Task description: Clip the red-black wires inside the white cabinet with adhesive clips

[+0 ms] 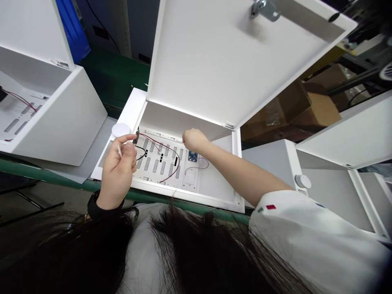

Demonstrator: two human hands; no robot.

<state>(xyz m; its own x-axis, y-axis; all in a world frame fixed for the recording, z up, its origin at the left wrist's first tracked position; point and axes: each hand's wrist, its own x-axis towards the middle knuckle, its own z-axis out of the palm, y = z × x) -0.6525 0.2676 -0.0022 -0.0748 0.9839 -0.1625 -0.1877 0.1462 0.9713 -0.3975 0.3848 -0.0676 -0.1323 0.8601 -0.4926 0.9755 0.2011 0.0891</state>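
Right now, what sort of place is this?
Probably a factory assembly line: white metal cabinets with open doors sit along a green conveyor belt, one holding wiring and a small circuit board, with cardboard boxes behind.

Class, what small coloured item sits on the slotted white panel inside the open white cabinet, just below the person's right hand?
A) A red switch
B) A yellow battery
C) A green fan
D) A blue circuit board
D: the small blue circuit board lies on the slotted white metal panel, just below the right hand.
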